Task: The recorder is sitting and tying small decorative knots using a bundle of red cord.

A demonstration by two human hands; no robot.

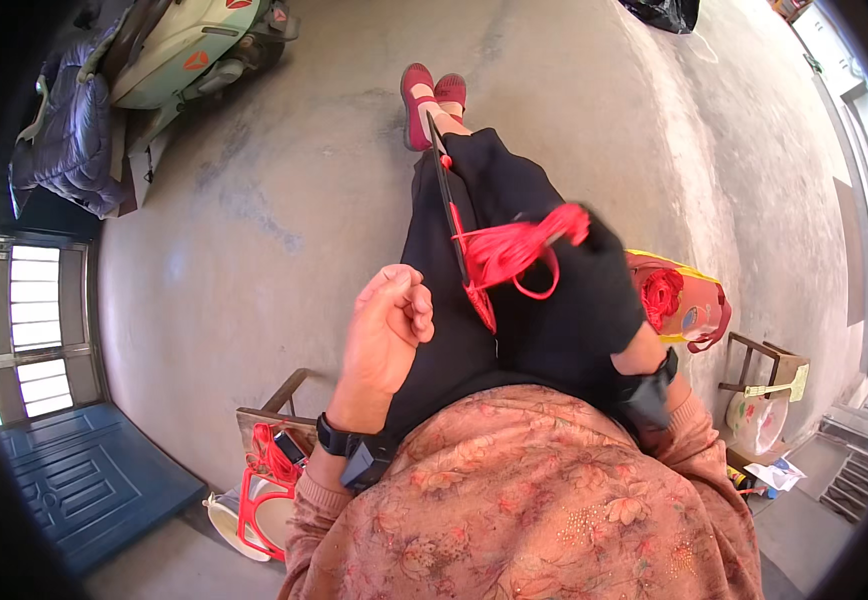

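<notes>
My left hand [392, 322] is raised beside my left thigh, fingers curled and thumb against the index finger; whatever it may pinch is hidden. My right hand [609, 290], in a black glove and blurred, is over my right thigh, closed on a loose bundle of red cord [504, 255]. One loop of the cord hangs below the bundle. Along my lap and shins, between the hands, a long thin dark frame piece [446, 190] stands edge-on with red cord wound on its near part. Its full shape cannot be made out.
A wooden stool [274, 415] at the lower left carries red cord, by a red frame [254, 515]. On the right are a bag [699, 305] with more red cord and another stool [779, 370]. A scooter [189, 50] stands at the far left, near a blue door [94, 480].
</notes>
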